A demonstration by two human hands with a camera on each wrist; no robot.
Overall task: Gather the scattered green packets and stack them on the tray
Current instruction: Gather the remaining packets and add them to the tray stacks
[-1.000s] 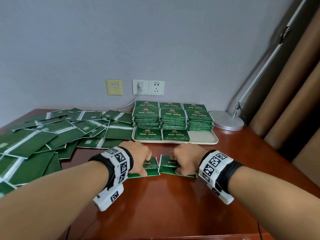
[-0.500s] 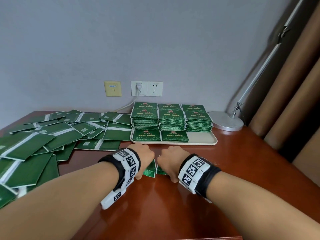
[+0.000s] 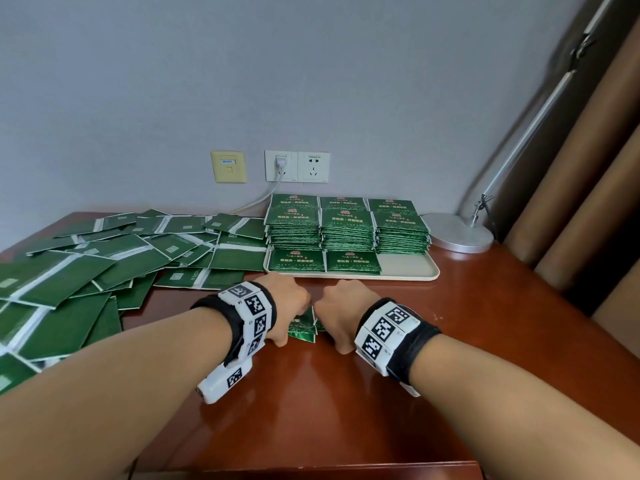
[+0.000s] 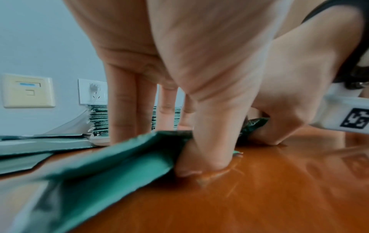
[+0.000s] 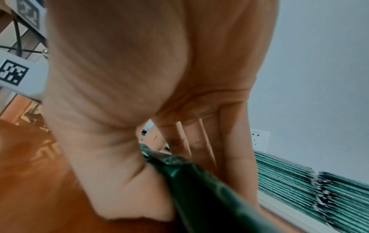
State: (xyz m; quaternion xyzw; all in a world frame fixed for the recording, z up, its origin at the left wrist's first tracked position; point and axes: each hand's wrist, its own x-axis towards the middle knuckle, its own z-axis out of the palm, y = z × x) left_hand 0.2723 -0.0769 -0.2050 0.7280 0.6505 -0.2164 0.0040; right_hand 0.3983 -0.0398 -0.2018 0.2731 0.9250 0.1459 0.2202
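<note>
Both forearms reach forward over the table (image 3: 485,341), hands side by side near the middle, just in front of the tray (image 3: 408,268), knuckles up.

Left hand (image 3: 285,308): thumb on one face of a small bundle of green packets (image 3: 304,329), fingers (image 4: 121,110) straight down behind the other face. Bundle stands on edge on the wood. Pinch grip, not a fist.

Right hand (image 3: 341,311): mirror pose. Thumb on the near face, fingers (image 5: 201,146) down the far face of the same bundle; thumb tip rests on the table. The two hands nearly touch, with the bundle squeezed between them. Packet count in the bundle: cannot tell, only a sliver shows.

Counts:
- Tray: 1, cream, at the back of the table near the wall.
- Tall stacks (image 3: 348,225) on the tray: a block 3 wide, apparently 2 rows deep.
- Low stacks in the tray's front row: 2, left and middle. The right slot is bare tray.
- Loose packets (image 3: 104,258): a few dozen, overlapping on the left half of the table, most backside up with a white strip. Too jumbled for an exact count.
- Lamp base (image 3: 457,233): 1, right of the tray.
- Wall plates (image 3: 298,166): 3, one with a plug in it.
</note>
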